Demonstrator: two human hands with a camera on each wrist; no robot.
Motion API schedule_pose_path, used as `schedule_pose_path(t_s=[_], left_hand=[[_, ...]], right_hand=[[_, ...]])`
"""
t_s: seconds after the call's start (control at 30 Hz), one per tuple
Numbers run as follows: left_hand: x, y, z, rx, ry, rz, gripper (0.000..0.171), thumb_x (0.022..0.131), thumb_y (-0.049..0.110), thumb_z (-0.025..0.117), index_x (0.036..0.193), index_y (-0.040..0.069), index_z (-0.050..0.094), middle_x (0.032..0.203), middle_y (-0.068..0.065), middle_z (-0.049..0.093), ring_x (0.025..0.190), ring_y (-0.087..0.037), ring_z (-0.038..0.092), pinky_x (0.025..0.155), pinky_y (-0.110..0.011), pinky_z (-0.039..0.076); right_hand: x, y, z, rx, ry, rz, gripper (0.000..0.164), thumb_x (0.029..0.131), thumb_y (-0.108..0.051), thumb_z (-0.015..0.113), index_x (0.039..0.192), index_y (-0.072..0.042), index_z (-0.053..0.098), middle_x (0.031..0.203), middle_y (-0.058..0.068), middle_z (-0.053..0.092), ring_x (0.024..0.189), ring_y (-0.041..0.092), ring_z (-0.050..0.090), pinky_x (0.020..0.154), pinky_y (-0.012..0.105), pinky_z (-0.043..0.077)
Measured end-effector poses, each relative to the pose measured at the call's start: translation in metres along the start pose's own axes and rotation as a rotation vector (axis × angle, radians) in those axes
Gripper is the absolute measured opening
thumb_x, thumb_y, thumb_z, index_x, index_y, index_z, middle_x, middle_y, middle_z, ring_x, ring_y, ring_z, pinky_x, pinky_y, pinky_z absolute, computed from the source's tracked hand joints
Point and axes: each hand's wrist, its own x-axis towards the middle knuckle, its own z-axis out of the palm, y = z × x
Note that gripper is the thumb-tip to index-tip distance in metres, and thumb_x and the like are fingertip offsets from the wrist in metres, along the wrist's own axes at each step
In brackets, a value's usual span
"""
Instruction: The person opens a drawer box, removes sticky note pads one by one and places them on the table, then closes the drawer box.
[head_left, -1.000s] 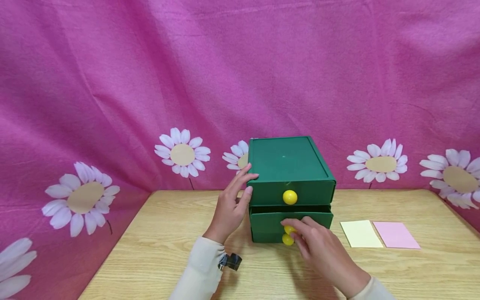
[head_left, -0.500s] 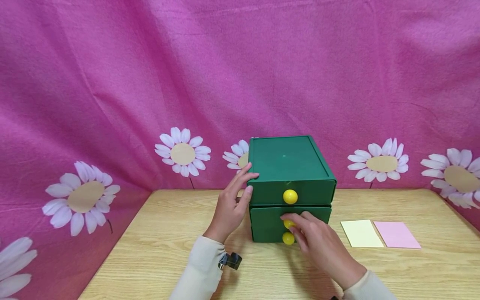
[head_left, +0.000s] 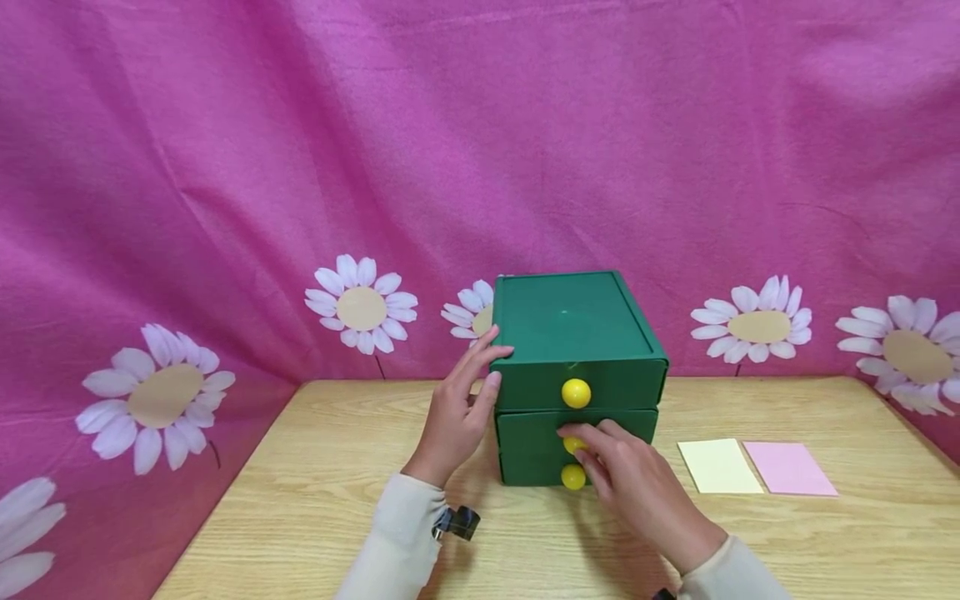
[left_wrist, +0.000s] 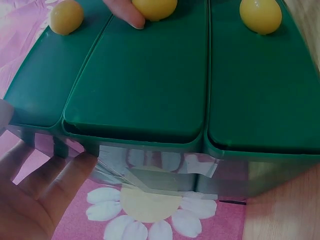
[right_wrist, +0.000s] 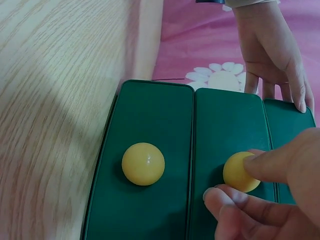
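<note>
A green drawer cabinet with three stacked drawers stands on the wooden table, each drawer bearing a round yellow knob. My right hand pinches the middle knob between thumb and fingers. The middle drawer sits about level with the top drawer and bottom drawer. My left hand rests against the cabinet's left side, fingers extended, fingertips at its upper front edge. The top knob and bottom knob are untouched.
On the table to the cabinet's right lie a yellow paper pad and a pink paper pad, side by side. A pink cloth with white flowers hangs behind the table and along its left side.
The middle drawer has slid back into the cabinet, closing the dark gap along its top. My right hand has moved in with its knob; my left hand keeps its place on the cabinet.
</note>
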Motion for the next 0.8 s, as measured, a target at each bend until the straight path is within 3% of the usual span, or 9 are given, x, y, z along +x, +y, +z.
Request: schedule_pose_path(t_s=[0.2, 0.5, 0.8], left_hand=[[0.0001, 0.0004, -0.0004, 0.006, -0.001, 0.002, 0.031, 0.098, -0.001, 0.049, 0.127, 0.003, 0.057, 0.148, -0.015, 0.043, 0.131, -0.027, 0.046, 0.068, -0.031, 0.057], [0.0008, 0.0012, -0.0007, 0.018, 0.018, 0.023, 0.031, 0.097, -0.003, 0.05, 0.126, 0.002, 0.058, 0.146, -0.017, 0.044, 0.127, -0.028, 0.05, 0.054, -0.023, 0.05], [0.0011, 0.0023, 0.0004, 0.01, 0.017, 0.028, 0.031, 0.096, -0.004, 0.05, 0.126, 0.001, 0.058, 0.145, -0.018, 0.044, 0.126, -0.028, 0.051, 0.056, -0.023, 0.052]], right_hand=[[0.0012, 0.0005, 0.0008, 0.003, -0.011, 0.01, 0.027, 0.085, -0.006, 0.072, 0.108, -0.02, 0.07, 0.074, -0.015, 0.047, 0.062, 0.0, 0.043, 0.053, 0.019, 0.041], [0.0023, -0.0002, 0.0005, 0.011, -0.03, 0.03, 0.027, 0.086, -0.007, 0.072, 0.109, -0.021, 0.07, 0.073, -0.014, 0.046, 0.062, 0.0, 0.042, 0.051, 0.018, 0.04], [0.0013, 0.0013, 0.001, -0.003, -0.018, 0.023, 0.027, 0.086, -0.007, 0.072, 0.108, -0.021, 0.069, 0.073, -0.014, 0.045, 0.061, -0.001, 0.042, 0.051, 0.018, 0.039]])
